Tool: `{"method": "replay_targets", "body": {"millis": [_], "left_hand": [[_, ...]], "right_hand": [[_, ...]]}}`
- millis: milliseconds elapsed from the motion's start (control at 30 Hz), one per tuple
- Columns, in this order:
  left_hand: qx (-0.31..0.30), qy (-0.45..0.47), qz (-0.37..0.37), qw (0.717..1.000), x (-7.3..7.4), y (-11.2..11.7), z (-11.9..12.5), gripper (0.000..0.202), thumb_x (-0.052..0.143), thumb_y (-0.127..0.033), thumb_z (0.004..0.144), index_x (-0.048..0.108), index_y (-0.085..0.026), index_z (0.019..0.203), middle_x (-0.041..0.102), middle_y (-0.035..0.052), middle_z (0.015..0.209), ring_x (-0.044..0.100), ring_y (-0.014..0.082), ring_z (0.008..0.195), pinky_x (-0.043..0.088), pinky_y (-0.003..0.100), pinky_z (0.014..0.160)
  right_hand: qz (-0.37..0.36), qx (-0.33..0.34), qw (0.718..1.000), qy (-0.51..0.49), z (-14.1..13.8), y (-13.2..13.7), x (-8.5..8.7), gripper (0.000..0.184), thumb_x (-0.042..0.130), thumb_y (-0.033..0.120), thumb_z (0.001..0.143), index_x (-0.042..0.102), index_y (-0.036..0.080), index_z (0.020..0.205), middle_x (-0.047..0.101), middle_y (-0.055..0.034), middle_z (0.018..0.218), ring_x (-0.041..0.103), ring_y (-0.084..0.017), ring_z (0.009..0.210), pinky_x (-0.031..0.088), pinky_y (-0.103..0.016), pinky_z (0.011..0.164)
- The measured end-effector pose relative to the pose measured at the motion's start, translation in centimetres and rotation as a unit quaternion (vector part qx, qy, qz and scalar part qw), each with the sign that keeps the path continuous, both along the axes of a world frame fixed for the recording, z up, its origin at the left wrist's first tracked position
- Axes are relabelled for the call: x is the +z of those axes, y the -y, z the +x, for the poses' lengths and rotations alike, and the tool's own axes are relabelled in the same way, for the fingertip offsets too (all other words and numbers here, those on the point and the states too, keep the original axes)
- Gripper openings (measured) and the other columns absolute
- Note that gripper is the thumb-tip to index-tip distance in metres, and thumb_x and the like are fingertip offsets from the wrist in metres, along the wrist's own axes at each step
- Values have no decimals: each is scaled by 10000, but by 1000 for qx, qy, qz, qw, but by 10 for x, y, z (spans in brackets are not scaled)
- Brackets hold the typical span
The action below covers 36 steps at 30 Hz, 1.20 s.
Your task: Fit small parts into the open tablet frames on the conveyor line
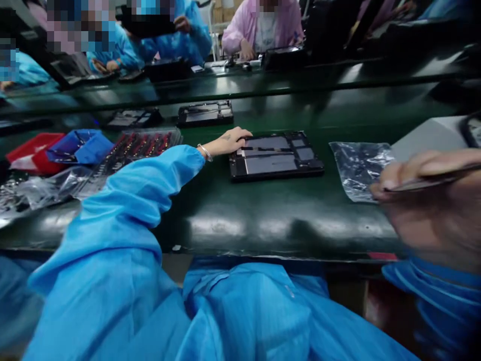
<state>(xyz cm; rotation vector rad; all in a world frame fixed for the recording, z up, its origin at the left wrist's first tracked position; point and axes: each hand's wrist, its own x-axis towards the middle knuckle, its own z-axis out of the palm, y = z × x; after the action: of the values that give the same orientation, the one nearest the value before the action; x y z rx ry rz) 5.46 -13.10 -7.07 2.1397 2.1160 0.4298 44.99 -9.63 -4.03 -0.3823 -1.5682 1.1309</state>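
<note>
An opened tablet (272, 164), its dark frame and grey battery cells showing, lies flat on the green work surface in front of me. My left hand (227, 141) grips its far left corner, with the thumb on top near the edge; the undersides of the fingers are hidden. At the right, close to the camera, my right hand (424, 205) is closed around a thin dark pointed tool that looks like tweezers (439, 179). Motion blurs that hand. A clear plastic bag (355, 168) lies behind it, between it and the tablet.
On the left are a red bin (35, 153), a blue bin (79, 146) with small parts, and a clear tray (137, 150) of small components. A second opened tablet (205, 112) lies farther back. A white box (428, 135) stands right. Co-workers sit across the line.
</note>
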Motion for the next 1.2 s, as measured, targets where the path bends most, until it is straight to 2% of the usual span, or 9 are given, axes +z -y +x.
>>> {"method": "replay_targets", "body": {"millis": [67, 133, 267, 400, 500, 633, 733, 933, 1200], "left_hand": [[-25, 26, -1, 999, -3, 26, 9, 527, 415, -178, 951, 567, -142, 1454, 621, 125, 1345, 581, 206, 1264, 434, 374, 1176], [-51, 61, -2, 997, -6, 61, 23, 513, 405, -173, 970, 570, -143, 1454, 603, 125, 1327, 590, 200, 1234, 447, 357, 1154], [-83, 130, -2, 988, -8, 131, 57, 455, 390, -216, 1050, 536, -138, 1473, 564, 137, 1314, 581, 199, 1197, 477, 356, 1100], [-77, 153, -2, 985, -10, 169, 75, 440, 376, -211, 1087, 488, -201, 1513, 546, 127, 1330, 561, 194, 1213, 486, 358, 1087], [-88, 151, 0, 985, -14, 173, 72, 450, 382, -214, 1091, 473, -215, 1532, 534, 126, 1350, 558, 195, 1221, 488, 349, 1088], [-111, 158, -8, 981, -17, 168, 65, 460, 388, -230, 1092, 457, -229, 1547, 519, 130, 1375, 561, 198, 1217, 498, 334, 1070], [-117, 163, -10, 980, -15, 168, 65, 463, 390, -232, 1092, 452, -238, 1551, 515, 126, 1384, 559, 196, 1218, 500, 319, 1061], [-110, 163, -12, 980, -9, 171, 70, 452, 392, -237, 1095, 463, -251, 1541, 532, 119, 1382, 567, 206, 1208, 505, 334, 1046], [-114, 165, -5, 980, -15, 168, 68, 454, 377, -256, 1100, 469, -247, 1544, 528, 127, 1379, 566, 210, 1212, 508, 335, 1041]], "right_hand": [[-15, 81, 997, 11, -22, 11, 11, 321, 905, 586, 720, 799, 285, 758, 606, -63, 688, 666, -243, 621, 553, -384, 448], [-24, 121, 992, 36, -38, 17, 14, 272, 913, 507, 751, 820, 255, 791, 660, -67, 724, 690, -223, 642, 605, -365, 514], [-47, 124, 984, 116, -64, 20, 6, 229, 874, 442, 832, 825, 220, 867, 726, -61, 840, 731, -200, 723, 666, -339, 693], [9, 116, 970, 215, -91, 20, -10, 122, 788, 358, 926, 808, 238, 918, 749, -24, 904, 745, -175, 801, 635, -296, 741], [60, 122, 954, 268, -104, 18, -20, 146, 759, 380, 945, 793, 240, 924, 758, -14, 909, 738, -182, 827, 601, -308, 753], [44, 130, 943, 304, -108, 16, -25, 209, 762, 426, 939, 781, 218, 928, 758, -22, 884, 737, -193, 821, 569, -312, 734], [30, 137, 940, 310, -105, 16, -24, 221, 761, 428, 940, 776, 208, 928, 752, -28, 880, 738, -186, 794, 560, -304, 708], [63, 124, 929, 342, -100, 21, -17, 209, 736, 406, 959, 780, 205, 919, 754, -32, 923, 719, -173, 817, 541, -283, 676], [102, 118, 920, 359, -101, 23, -15, 176, 728, 382, 954, 785, 220, 914, 765, -30, 925, 715, -179, 829, 544, -247, 605]]}}
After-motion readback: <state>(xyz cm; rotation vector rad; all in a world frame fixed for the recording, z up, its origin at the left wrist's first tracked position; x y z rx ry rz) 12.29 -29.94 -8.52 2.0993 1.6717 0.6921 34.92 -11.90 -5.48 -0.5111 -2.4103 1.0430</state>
